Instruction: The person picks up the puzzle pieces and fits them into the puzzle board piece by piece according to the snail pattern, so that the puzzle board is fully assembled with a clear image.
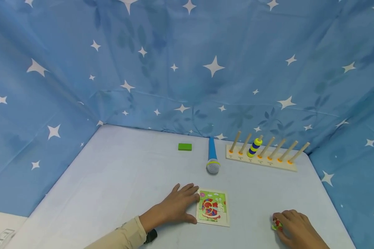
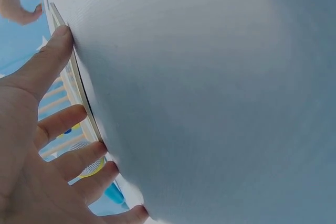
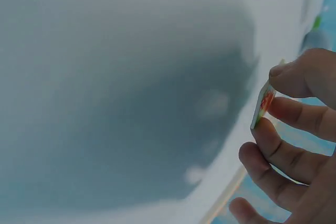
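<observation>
A square jigsaw puzzle with a red snail on green, set in a pale wooden frame, lies on the table near its front. My left hand rests at the puzzle's left side with fingers spread; in the left wrist view its thumb and some fingertips touch the frame's edge. Off to the right, my right hand pinches a small red and green puzzle piece. The right wrist view shows this thin piece tilted between thumb and fingers.
Behind the puzzle lies a blue toy microphone, its grey head toward me. A green block is left of it. At the back right stands a wooden peg rack, with yellow and blue beads on one peg. Starry blue cloth surrounds the table.
</observation>
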A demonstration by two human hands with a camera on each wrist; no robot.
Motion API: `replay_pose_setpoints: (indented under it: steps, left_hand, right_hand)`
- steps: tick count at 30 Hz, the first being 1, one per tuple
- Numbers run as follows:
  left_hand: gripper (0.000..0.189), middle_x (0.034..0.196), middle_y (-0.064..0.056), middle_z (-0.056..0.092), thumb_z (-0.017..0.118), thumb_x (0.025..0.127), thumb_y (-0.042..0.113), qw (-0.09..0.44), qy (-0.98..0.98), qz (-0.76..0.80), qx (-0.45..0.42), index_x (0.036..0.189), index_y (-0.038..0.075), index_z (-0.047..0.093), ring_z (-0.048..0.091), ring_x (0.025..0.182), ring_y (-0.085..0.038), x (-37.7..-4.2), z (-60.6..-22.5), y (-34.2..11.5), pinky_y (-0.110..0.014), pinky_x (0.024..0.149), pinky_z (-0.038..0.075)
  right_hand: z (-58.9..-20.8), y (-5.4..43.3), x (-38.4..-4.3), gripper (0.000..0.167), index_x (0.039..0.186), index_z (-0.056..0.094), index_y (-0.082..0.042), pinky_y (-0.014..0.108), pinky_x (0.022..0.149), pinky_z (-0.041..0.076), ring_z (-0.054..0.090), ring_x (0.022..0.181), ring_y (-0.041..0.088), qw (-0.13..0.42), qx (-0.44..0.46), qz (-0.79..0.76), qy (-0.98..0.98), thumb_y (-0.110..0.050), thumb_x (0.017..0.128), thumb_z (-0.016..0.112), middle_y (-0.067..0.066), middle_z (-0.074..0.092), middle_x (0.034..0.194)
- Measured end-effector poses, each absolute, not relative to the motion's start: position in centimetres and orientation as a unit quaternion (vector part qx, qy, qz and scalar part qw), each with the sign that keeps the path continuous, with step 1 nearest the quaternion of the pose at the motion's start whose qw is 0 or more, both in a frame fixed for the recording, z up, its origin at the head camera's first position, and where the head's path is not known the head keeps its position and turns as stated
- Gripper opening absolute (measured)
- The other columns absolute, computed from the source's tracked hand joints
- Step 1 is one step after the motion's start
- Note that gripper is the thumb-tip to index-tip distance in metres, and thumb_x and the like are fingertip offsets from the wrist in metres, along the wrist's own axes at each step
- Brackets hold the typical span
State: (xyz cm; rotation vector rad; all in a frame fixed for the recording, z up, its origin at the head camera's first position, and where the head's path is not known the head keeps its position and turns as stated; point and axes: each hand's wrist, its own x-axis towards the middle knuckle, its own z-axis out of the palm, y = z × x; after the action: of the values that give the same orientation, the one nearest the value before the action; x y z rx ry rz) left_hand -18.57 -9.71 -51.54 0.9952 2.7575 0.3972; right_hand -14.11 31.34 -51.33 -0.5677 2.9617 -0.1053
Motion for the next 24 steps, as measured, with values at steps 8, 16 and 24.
replay_pose_setpoints:
  steps: [8,16,24]
  left_hand:
    - [0.069,0.158,-0.005,0.044,0.085,0.076,0.053,0.095,0.928,0.143,0.330,0.133,0.021,0.063,0.034,0.149,-0.027,-18.5,-51.4,-9.7,-0.065,0.114,0.031]
    - [0.070,0.157,-0.006,0.045,0.085,0.076,0.054,0.083,0.928,0.134,0.337,0.133,0.021,0.063,0.035,0.149,-0.027,-18.5,-51.6,-9.5,-0.065,0.113,0.032]
    - [0.071,0.158,-0.004,0.044,0.084,0.076,0.056,0.086,0.931,0.126,0.331,0.134,0.022,0.062,0.034,0.150,-0.026,-18.5,-51.6,-9.5,-0.064,0.114,0.031]
  right_hand:
    - [-49.6,22.5,-15.0,0.029,0.104,0.071,-0.019,0.052,0.093,0.049,0.058,0.095,0.015,0.000,-0.279,-0.076,0.957,-0.023,0.079,0.086,-0.010,0.062,0.095]
    - [-50.6,18.2,-15.6,0.029,0.101,0.066,-0.021,0.049,0.090,0.049,0.055,0.094,0.014,-0.069,-0.375,-0.083,0.921,-0.020,0.078,0.084,-0.008,0.060,0.095]
    - [-50.9,17.2,-15.6,0.024,0.097,0.066,-0.020,0.052,0.093,0.047,0.056,0.095,0.018,-0.061,-0.387,-0.051,0.919,-0.018,0.080,0.083,-0.005,0.061,0.095]
